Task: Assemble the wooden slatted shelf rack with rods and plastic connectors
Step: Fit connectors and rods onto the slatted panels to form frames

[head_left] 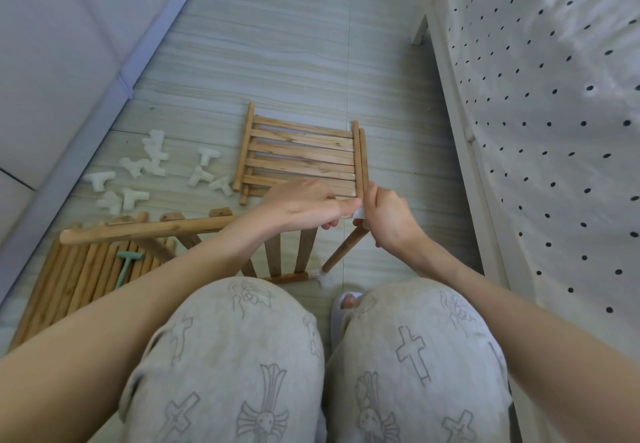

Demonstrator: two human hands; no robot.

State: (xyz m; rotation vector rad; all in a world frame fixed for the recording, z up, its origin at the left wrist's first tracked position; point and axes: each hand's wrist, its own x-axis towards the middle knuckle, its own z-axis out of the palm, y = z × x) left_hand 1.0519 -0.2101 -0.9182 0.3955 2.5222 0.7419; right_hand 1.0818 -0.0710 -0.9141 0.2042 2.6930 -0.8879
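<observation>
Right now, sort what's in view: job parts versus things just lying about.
Job: slatted panel in hand, short rod, white connector, loose connectors, stacked panels, rod pile, green mallet.
Lying about: bed, cabinet, slipper.

Slatted panel [301, 155] and rods [79, 276]: unpainted matt wood with visible grain. Connectors [135, 197]: white matt plastic. Floor [277, 44]: smooth, streaked tile with slight sheen. Bedcover [554, 113]: dotted white cloth. Trousers [225, 356]: printed grey cloth.
</observation>
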